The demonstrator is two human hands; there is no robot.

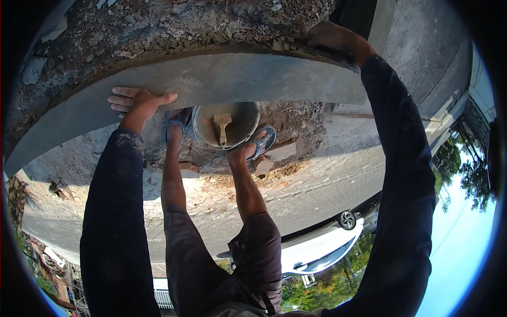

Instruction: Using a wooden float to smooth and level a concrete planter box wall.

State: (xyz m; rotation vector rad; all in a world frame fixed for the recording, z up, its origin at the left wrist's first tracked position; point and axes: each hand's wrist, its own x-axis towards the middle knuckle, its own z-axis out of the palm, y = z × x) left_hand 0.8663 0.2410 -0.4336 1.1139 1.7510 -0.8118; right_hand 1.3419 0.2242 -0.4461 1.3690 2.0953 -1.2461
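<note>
Left sleeve: through the head camera I see a dark sleeve (116, 206) coming up from the lower edge, pale smears near its cuff.
Left hand: my left hand (138, 101) lies on the smooth grey ledge (222, 76), fingers spread, thumb pointing right.
Ledge: it curves across the upper half of my view, with rough soil (174, 26) and stones along its far side.
Left foot: a bluish sandal (177, 126) stands just left of the bucket.
Bucket: the round bucket (198, 127) sits between the feet, on the near side of the ledge; a brush (223, 124) rests inside, bristles toward the ledge.
Right foot: a patterned sandal (266, 141) beside the bucket, brick pieces (263, 166) near it.
Road: a white car (317, 252) stands beyond the paving (327, 182).
Right hand: my right hand (338, 41) is curled on a dark flat tool (334, 59), at the ledge's far edge, right of centre; shade hides most of its fingers.
</note>
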